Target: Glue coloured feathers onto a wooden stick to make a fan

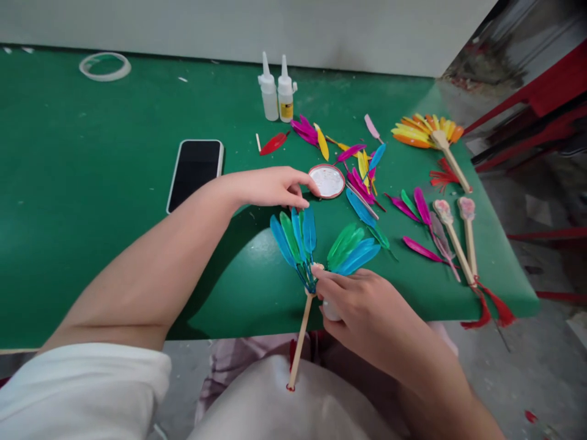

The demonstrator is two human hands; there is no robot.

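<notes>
My right hand (367,299) is closed at the head of a feather fan with a wooden handle (300,342); its fingertips press where the quills meet the wood. Blue and green feathers (296,235) spread upward from the fan head, and more green and blue feathers (353,247) show just beyond my knuckles. A rounded white thing (331,310) shows under my right fingers, mostly hidden. The handle slants past the table edge towards my lap. My left hand (284,186) reaches over the table, fingers apart, with the index fingertip at the rim of a small round red-edged dish (326,181).
Two glue bottles (277,98) stand at the back. Loose feathers (362,165) lie right of the dish. Further right are a yellow-orange feather fan (428,131) and two wooden handles (458,238) with red tassels. A phone (195,174) and tape roll (105,66) lie left.
</notes>
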